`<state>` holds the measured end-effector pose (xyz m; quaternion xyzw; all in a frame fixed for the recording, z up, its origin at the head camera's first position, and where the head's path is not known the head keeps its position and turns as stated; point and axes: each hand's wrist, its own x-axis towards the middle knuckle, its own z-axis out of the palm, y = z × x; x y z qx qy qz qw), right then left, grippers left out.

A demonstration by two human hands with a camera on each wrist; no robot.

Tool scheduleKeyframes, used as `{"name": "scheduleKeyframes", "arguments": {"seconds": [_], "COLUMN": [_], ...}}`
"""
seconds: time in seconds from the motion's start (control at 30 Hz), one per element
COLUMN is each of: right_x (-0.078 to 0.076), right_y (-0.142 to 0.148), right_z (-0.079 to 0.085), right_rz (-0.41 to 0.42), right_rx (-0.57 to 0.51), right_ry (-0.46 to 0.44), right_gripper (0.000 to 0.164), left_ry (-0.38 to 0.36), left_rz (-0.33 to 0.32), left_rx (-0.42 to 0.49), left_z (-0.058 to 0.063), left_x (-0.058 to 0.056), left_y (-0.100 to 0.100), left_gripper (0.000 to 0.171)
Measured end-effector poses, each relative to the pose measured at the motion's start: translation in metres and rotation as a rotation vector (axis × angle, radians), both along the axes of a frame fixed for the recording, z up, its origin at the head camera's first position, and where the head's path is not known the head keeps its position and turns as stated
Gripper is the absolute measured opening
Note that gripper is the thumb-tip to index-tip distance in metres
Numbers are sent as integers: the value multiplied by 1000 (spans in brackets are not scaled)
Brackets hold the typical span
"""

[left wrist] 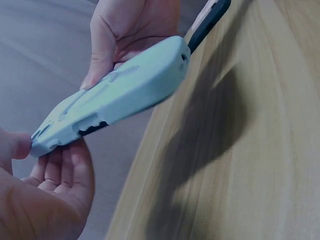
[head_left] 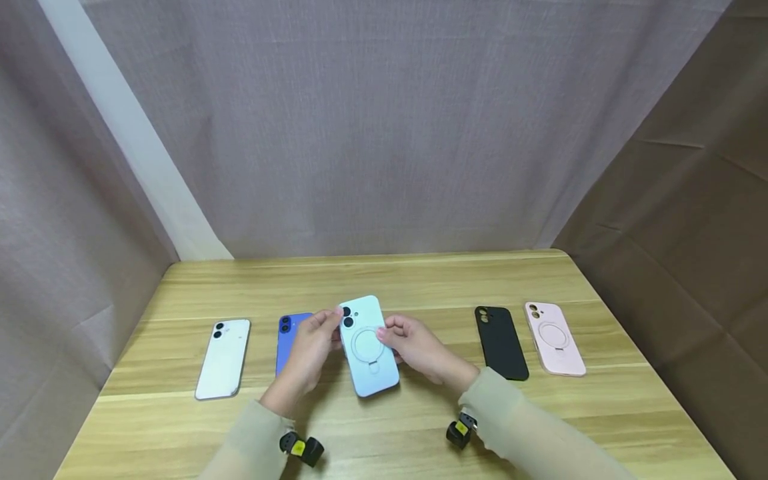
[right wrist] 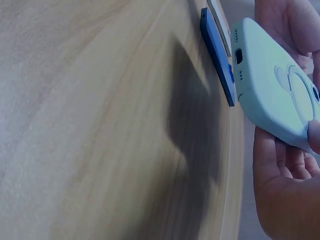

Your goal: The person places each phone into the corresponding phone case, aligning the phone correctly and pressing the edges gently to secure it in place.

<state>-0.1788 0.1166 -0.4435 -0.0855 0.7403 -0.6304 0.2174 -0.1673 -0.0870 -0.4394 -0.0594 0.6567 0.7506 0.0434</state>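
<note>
A phone in a pale mint-blue case (head_left: 367,375) is held above the table between both hands, camera end away from me and slightly tilted. My left hand (head_left: 315,347) pinches its upper left corner beside the two dark lenses, thumb on the back and fingers beneath. On the right long edge, my right hand (head_left: 420,350) grips with its thumb on the ring outline and fingers under. The left wrist view shows a cutout with a dark strip along the side of the case (left wrist: 135,92). A port opening shows at the bottom end of the case (right wrist: 265,85) in the right wrist view.
A blue phone (head_left: 286,343) lies partly behind the left hand, with a white phone (head_left: 223,361) further left. To the right lie a black phone case (head_left: 504,347) and a pink case with a ring (head_left: 558,350). Grey curtains (head_left: 384,133) hang behind the wooden table (head_left: 150,427).
</note>
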Motion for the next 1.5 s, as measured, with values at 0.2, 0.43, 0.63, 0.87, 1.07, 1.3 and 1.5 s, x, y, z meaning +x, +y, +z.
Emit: {"name": "scheduleKeyframes", "arguments": {"seconds": [0.2,0.43,0.63,0.87,1.07,1.3,1.5], "right_x": [0,1,-1,-1,-4,-4,-4], "right_y": [0,0,1,2,2,3,4], "right_z": [0,1,-1,-2,-4,-4,-3], "right_rz": [8,9,-11,-47,-101,-117,-97], "right_rx": [5,-6,-18,-49,-85,-85,-108], "right_ry": [-1,-6,-6,-16,-26,-31,-47], "right_gripper": [24,25,24,25,27,26,30], "left_ry": [-28,-26,-22,-16,-41,-23,-20], "left_rz": [-35,-44,-38,-92,-174,-172,-125], "left_rx": [-21,-66,-70,-75,-100,-101,-107], "left_z": [1,0,-4,-6,-7,-7,-12], "left_x": [-1,-3,-3,-2,4,6,5], "left_y": [0,-1,1,2,4,5,6], "left_gripper": [43,47,44,32,33,31,27]}}
